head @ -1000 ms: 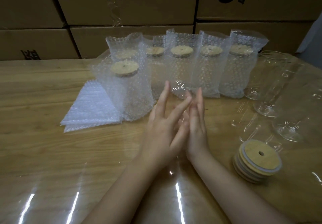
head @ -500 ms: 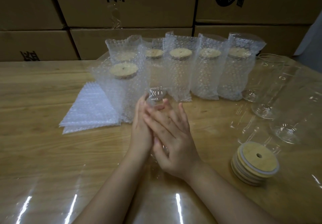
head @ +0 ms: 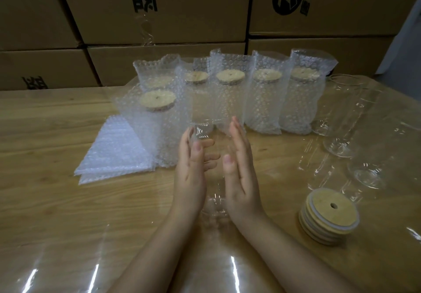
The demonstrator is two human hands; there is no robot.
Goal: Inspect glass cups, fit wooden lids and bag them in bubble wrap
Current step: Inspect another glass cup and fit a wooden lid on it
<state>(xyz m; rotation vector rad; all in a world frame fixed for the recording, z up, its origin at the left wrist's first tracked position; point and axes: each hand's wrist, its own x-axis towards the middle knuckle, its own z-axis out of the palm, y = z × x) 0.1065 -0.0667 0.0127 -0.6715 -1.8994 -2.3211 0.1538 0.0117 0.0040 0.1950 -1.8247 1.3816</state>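
Half a second earlier the right hand [head: 239,172] lay crossed over the left hand [head: 189,172]. At this reading the palms stood apart and parallel. The glass cup [head: 202,133] lay on its side between them, base pointing away. Right hand flat, fingers straight, pressing the cup. Left fingers showed mostly through glass; flat or curled under, could not tell. Judgement: rolling inspection nearly complete. Cup still lidless; wooden lids [head: 329,217] stacked to the right, untouched.

Clear glass cup [head: 214,188] lengthwise, base pointing away.
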